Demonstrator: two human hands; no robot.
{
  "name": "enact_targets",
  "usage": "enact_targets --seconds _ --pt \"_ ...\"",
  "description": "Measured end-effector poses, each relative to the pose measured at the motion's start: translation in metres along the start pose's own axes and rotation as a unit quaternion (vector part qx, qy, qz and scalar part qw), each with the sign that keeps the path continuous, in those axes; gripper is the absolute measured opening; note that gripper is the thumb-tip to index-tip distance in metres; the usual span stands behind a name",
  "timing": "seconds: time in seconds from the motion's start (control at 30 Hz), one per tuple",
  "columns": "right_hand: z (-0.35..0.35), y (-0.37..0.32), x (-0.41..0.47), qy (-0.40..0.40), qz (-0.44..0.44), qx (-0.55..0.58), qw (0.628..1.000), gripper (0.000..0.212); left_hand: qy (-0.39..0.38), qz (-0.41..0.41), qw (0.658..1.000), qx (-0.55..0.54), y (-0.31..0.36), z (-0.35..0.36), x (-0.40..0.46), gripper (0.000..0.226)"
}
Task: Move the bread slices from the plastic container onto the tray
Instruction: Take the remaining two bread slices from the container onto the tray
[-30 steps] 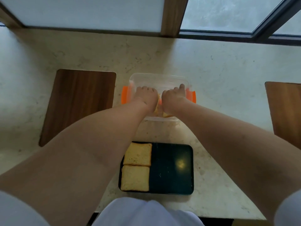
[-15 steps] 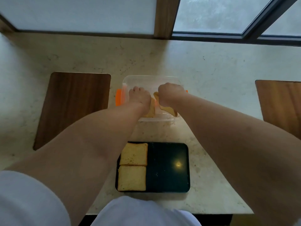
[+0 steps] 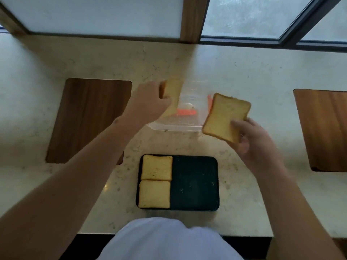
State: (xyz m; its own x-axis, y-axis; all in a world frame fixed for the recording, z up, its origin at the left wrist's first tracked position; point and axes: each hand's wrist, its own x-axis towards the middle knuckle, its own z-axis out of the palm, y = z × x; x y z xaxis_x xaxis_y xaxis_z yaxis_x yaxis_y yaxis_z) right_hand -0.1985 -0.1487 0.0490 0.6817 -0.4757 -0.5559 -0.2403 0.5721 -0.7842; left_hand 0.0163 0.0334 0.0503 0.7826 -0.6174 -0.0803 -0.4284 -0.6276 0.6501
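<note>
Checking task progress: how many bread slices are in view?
4. Two lie on the left half of the tray, far slice and near slice; one in the left hand; one in the right hand.

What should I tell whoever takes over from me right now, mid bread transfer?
Left hand: holding a bread slice over the plastic container.
Right hand: holding a second slice in its fingers, beside the container's right edge.
Done: two slices lie flat on the left half of the black tray.
Left: set both held slices on the tray's bare right half. The container looks empty, but blur makes that uncertain.
</note>
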Motion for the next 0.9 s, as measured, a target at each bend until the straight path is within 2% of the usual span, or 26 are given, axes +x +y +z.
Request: enact_targets --seconds 0.03,0.07,0.13,0.2,0.27,0.33,0.4,0.53,0.67,0.8,0.9 --pt "-0.012 0.018 -0.018 -0.002 0.030 0.105 0.994 0.044 0.023 -0.007 0.993 -0.115 0.002 -0.006 -0.026 0.012" --pt "-0.021 0.036 -0.035 0.002 0.052 0.174 0.983 0.044 0.017 -0.032 0.972 -0.233 0.002 -0.006 -0.053 0.021" --pt "-0.030 0.072 -0.058 0.034 0.092 0.246 0.964 0.045 -0.033 -0.127 0.897 -0.422 -0.004 0.011 -0.106 0.044" --pt "-0.032 0.104 -0.072 0.072 0.144 0.272 0.949 0.051 -0.075 -0.258 0.841 -0.469 -0.019 0.043 -0.147 0.061" --pt "-0.029 0.130 -0.077 0.097 0.190 0.273 0.938 0.052 -0.091 -0.356 0.795 -0.483 -0.035 0.075 -0.178 0.060" --pt "-0.023 0.149 -0.076 0.116 0.218 0.266 0.932 0.045 -0.092 -0.415 0.739 -0.522 -0.050 0.098 -0.201 0.055" --pt "-0.017 0.164 -0.070 0.128 0.227 0.272 0.926 0.035 -0.085 -0.447 0.711 -0.536 -0.062 0.111 -0.213 0.054" --pt "-0.010 0.181 -0.053 0.143 0.217 0.330 0.907 0.028 -0.087 -0.447 0.736 -0.501 -0.071 0.117 -0.209 0.050" --pt "-0.003 0.190 -0.038 0.170 0.187 0.344 0.904 0.027 -0.089 -0.421 0.745 -0.510 -0.066 0.112 -0.193 0.043" --pt "0.004 0.191 -0.029 0.219 0.153 0.329 0.906 0.031 -0.082 -0.399 0.757 -0.511 -0.059 0.111 -0.188 0.041" --pt "0.009 0.195 -0.029 0.243 0.156 0.262 0.921 0.030 -0.092 -0.387 0.771 -0.498 -0.055 0.113 -0.189 0.038"
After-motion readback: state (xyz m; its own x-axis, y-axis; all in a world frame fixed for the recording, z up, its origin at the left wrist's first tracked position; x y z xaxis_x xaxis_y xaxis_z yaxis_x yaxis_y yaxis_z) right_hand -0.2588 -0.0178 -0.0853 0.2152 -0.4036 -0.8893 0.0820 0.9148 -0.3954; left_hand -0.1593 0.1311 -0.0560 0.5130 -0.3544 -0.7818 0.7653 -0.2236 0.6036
